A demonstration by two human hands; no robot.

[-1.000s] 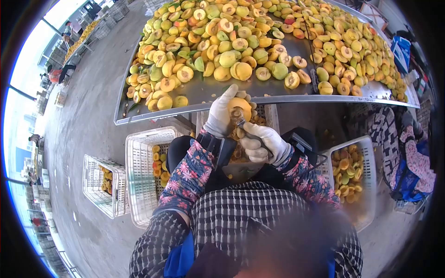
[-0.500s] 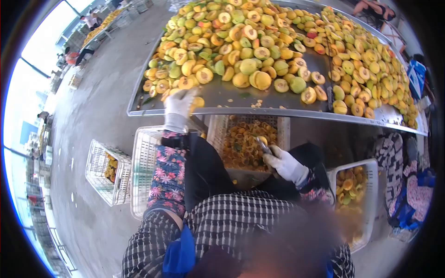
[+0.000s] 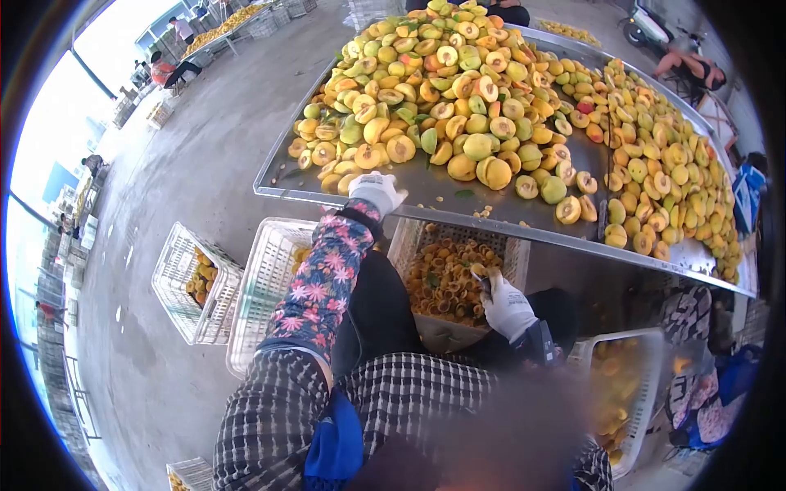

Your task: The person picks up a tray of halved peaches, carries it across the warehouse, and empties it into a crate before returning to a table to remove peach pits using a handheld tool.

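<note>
My left hand (image 3: 378,193), in a white glove, is at the front edge of the metal table (image 3: 491,222), beside halved peaches (image 3: 399,149). Its fingers are curled, and what they may hold is hidden. Lower and to the right, my gloved right hand (image 3: 508,309) is closed round a small metal hand tool (image 3: 485,282), its tip pointing up and left. That tip is over a white crate (image 3: 517,260) of peach scraps (image 3: 446,274) under the table edge. A large heap of whole and halved peaches (image 3: 483,90) covers much of the table.
White plastic crates (image 3: 260,282) with peaches stand on the floor to my left. Another crate (image 3: 655,368) with peach pieces is at my right. A second heap of peaches (image 3: 663,172) lies on the table's right side. Other people (image 3: 168,72) sit farther back.
The view has shifted, so the table sits lower and farther right. My left hand has drawn from the peach halves to the table's front edge. My right hand still grips the tool.
</note>
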